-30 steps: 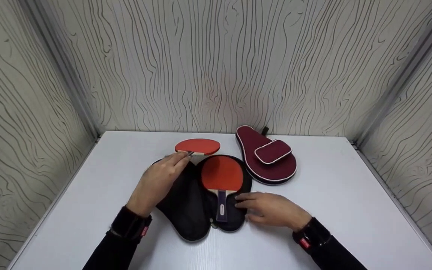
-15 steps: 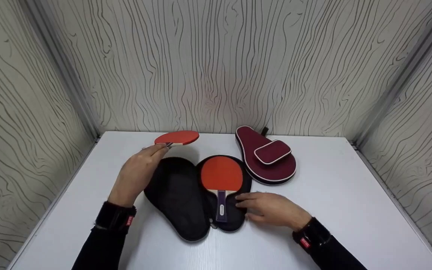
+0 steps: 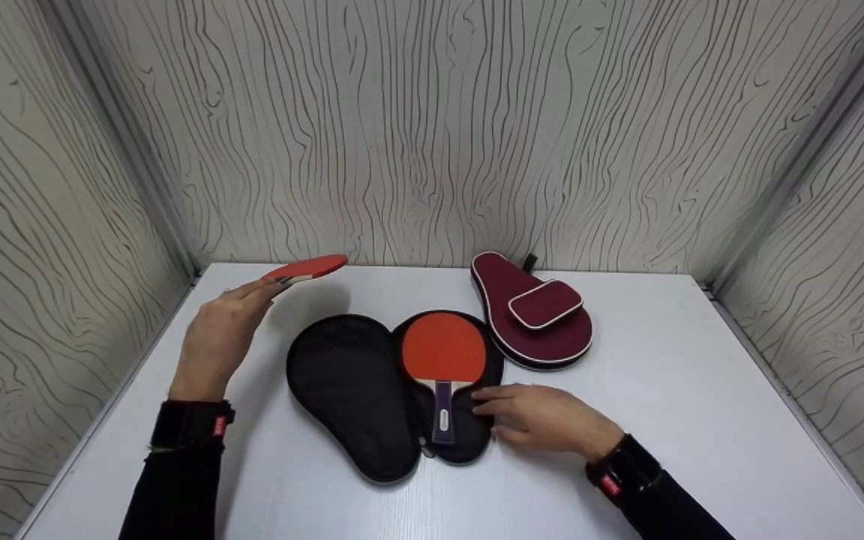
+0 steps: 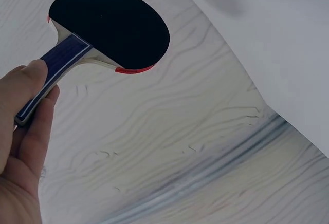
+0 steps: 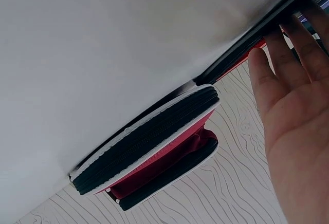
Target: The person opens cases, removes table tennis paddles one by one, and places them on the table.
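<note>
A table tennis bat [image 4: 110, 26] is held up by its blue handle in my left hand [image 3: 218, 337], thumb on one face and fingers behind. Its red face [image 3: 308, 266] looks upward in the head view; the black face shows in the left wrist view. A second bat [image 3: 444, 346], red side up, lies in the right half of an unzipped black case [image 3: 353, 394] spread flat on the table. My right hand [image 3: 544, 421] rests at that half's right edge, its relaxed fingertips reaching over the rim beside the purple handle.
Behind and right of the black case lies a dark red bat case [image 3: 544, 341] with white piping and a small pocket [image 3: 546, 304] on top. The white table [image 3: 687, 390] is walled on three sides by wood-grain panels [image 3: 432, 135].
My left hand has carried its bat leftward, away from over the black case, whose left half now shows in full. The right hand has stayed put.
</note>
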Demonstrator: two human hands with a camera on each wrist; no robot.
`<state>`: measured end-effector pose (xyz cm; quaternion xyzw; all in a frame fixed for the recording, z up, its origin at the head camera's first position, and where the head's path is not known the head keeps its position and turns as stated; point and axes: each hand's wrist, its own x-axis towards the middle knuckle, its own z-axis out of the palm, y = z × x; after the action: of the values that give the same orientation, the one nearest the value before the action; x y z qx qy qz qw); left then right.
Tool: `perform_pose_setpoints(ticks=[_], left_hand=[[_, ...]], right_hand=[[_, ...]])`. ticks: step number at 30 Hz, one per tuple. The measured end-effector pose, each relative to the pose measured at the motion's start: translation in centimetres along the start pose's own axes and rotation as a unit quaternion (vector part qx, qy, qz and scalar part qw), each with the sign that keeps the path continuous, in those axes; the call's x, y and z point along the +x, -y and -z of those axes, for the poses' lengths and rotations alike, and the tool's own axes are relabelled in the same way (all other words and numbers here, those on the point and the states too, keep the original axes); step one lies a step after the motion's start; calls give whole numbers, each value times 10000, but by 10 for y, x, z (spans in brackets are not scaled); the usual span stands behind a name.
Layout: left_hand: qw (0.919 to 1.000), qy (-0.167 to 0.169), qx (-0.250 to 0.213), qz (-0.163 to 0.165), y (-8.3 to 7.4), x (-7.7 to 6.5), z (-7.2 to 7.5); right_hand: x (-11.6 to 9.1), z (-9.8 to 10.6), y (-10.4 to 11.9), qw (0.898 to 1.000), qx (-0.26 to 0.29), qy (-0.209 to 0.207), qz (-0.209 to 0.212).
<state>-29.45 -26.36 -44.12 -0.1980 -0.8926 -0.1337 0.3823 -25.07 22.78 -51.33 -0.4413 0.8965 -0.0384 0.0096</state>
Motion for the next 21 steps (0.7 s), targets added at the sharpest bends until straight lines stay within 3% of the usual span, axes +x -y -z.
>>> perform_pose_setpoints(ticks=[5,21], left_hand=[[9993,-130,69,349,19,-6,6],[9913,61,-114,1311,57,-27,4]], right_hand=[[0,0,1,10000,-11,24,-40],[0,0,0,10000,-35,-12,-5]])
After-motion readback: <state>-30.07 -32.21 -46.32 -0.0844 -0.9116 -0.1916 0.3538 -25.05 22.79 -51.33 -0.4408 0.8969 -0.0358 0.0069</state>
